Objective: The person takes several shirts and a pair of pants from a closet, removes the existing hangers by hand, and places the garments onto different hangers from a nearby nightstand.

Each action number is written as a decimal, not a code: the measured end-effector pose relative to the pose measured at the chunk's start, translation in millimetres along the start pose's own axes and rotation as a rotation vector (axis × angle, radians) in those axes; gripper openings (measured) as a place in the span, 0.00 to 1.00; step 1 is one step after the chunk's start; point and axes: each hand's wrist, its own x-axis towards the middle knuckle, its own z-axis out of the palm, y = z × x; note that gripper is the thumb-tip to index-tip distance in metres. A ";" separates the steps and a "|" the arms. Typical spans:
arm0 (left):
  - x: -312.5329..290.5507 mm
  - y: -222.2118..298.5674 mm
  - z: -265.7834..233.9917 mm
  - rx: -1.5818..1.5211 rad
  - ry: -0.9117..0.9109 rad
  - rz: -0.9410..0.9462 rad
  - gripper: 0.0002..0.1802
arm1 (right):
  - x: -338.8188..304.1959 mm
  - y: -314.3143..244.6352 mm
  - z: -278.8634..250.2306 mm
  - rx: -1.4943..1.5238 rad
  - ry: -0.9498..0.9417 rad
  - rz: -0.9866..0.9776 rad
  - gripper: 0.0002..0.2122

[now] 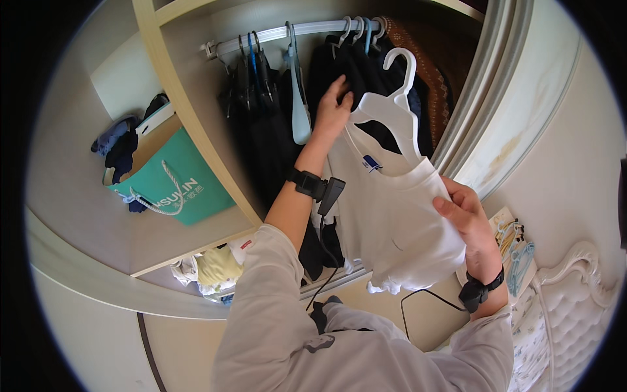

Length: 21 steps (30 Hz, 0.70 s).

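A white shirt (398, 228) on a white plastic hanger (408, 127) is in front of me, below the closet's hanging rail (281, 32). The hanger's hook points up and appears apart from the rail. My right hand (467, 215) is closed on the shirt's side near the shoulder, thumb in front. Higher up, my left hand (333, 111) reaches to the black garments (362, 68) on the rail, beside the hanger's left arm. Its thumb and a finger are apart, and its other fingers are partly hidden. A dark label shows inside the shirt's collar.
More dark clothes (251, 124) and a pale blue hanger (298, 108) hang left. A brown patterned garment (421, 55) hangs right. A teal paper bag (196, 193) stands on a side shelf. Thin hangers (519, 264) lie near a tufted headboard (581, 313). Cables run from both wristbands.
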 end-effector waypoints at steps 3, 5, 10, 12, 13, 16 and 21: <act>-3.7 -3.8 -13.9 -0.025 0.192 -0.133 0.20 | 6.2 -8.7 10.8 0.029 -0.011 0.000 0.19; -8.0 -6.1 -19.8 -0.071 0.177 -0.160 0.19 | 10.2 -14.8 17.4 0.023 -0.007 -0.004 0.19; -11.5 -23.6 -47.5 -0.083 -0.056 -0.261 0.23 | -4.7 -27.3 33.0 0.015 0.029 -0.001 0.19; -11.0 -28.3 -53.4 -0.087 -0.040 -0.207 0.30 | -20.7 -29.0 31.0 0.014 0.021 0.006 0.20; -10.8 -29.3 -55.1 -0.210 0.012 -0.250 0.33 | -28.5 -32.0 31.6 0.036 0.063 -0.014 0.21; -13.4 -33.1 -61.2 -0.377 0.039 -0.296 0.40 | -45.0 -34.1 30.9 0.085 0.146 -0.078 0.24; -41.1 -2.0 -7.1 -0.573 -0.128 -0.812 0.46 | -57.1 -37.9 25.1 0.040 0.312 -0.196 0.24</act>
